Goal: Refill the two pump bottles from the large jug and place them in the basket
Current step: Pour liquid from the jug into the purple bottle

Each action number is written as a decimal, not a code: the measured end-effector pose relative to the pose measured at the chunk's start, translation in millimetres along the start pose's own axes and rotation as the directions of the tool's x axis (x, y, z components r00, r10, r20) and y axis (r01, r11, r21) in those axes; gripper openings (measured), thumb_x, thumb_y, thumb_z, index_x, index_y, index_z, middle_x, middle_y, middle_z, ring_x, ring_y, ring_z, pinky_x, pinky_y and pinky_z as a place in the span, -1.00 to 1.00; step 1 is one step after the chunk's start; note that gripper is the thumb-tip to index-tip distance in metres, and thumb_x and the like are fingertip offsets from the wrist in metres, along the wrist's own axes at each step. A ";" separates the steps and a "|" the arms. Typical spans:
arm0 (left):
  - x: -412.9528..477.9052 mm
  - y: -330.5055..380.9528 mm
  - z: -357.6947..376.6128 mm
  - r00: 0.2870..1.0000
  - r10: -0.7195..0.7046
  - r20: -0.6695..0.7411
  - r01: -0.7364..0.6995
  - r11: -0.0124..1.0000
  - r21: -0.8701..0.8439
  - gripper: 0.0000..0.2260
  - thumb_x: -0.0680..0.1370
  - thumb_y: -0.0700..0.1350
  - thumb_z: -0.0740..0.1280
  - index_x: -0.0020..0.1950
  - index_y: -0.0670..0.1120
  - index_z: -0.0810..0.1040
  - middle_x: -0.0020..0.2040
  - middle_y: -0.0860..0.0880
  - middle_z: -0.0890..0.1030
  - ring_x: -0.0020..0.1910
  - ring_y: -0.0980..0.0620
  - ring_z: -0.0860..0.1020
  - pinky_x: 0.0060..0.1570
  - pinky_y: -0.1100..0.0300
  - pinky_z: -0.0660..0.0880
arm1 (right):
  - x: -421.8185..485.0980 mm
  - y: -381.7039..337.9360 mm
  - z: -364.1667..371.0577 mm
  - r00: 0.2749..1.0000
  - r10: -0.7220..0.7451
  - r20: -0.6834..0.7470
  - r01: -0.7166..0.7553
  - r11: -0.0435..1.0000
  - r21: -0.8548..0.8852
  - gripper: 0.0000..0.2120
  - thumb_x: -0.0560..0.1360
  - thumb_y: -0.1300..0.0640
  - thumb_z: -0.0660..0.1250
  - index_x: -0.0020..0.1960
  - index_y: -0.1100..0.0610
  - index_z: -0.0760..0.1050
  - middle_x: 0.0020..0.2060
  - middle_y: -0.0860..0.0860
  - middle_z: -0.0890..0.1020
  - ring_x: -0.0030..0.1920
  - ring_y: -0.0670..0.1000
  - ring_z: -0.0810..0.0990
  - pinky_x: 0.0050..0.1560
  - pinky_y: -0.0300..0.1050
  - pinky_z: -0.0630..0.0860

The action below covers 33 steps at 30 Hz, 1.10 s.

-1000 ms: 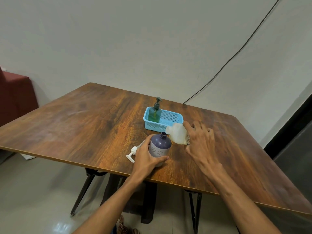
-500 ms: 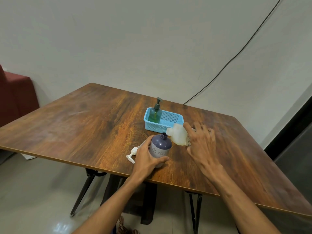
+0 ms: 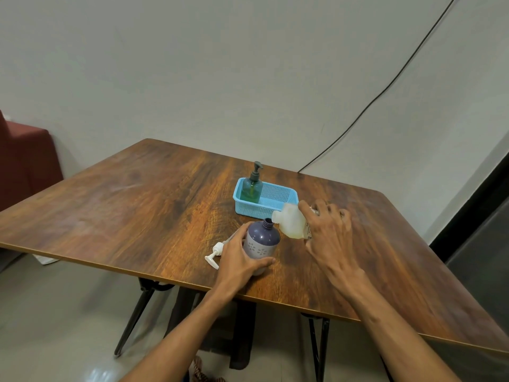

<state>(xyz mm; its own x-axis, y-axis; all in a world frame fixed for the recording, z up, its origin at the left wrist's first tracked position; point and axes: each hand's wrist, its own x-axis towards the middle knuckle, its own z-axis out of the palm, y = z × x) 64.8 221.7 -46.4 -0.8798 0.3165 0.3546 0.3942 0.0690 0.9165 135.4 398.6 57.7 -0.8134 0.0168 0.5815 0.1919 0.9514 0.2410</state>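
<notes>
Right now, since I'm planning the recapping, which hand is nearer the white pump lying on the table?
Left. The left hand grips the purple bottle just beside the pump; the right hand holds the jug beyond the bottle.

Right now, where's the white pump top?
In the head view the pump top lies on the table near its front edge, just left of the purple bottle, beside the left hand.

Left hand grips purple bottle; right hand tips jug at its neck; green bottle in basket.
</notes>
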 end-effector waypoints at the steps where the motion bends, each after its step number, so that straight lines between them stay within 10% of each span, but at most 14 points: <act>1: 0.0 0.9 0.1 1.000 0.004 -0.002 -0.004 1.000 0.001 -0.25 0.24 0.05 0.66 0.35 0.13 0.41 0.21 0.20 0.57 0.20 0.30 0.51 0.14 0.39 0.46 | 0.2 0.2 -0.6 1.000 0.000 -0.003 0.000 1.000 -0.004 -0.16 0.07 0.21 0.64 0.28 0.04 0.38 0.03 0.16 0.57 -0.05 0.23 0.56 -0.05 0.17 0.51; 33: 1.7 -1.2 1.9 1.000 0.009 0.001 -0.009 0.999 0.046 -0.16 0.19 0.19 0.63 0.41 0.09 0.40 0.24 0.17 0.56 0.22 0.21 0.53 0.26 0.10 0.54 | 2.1 2.0 -7.3 1.000 0.010 0.025 -0.009 0.999 -0.045 -0.17 0.03 0.19 0.65 0.25 0.04 0.42 0.03 0.17 0.59 -0.05 0.25 0.57 -0.07 0.17 0.48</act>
<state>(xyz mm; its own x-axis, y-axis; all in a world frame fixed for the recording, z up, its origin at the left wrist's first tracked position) 63.3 224.0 -47.2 -0.8761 0.3181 0.3624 0.4135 0.1092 0.9039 138.1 398.3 65.1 -0.8250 0.0342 0.5642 0.2239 0.9363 0.2706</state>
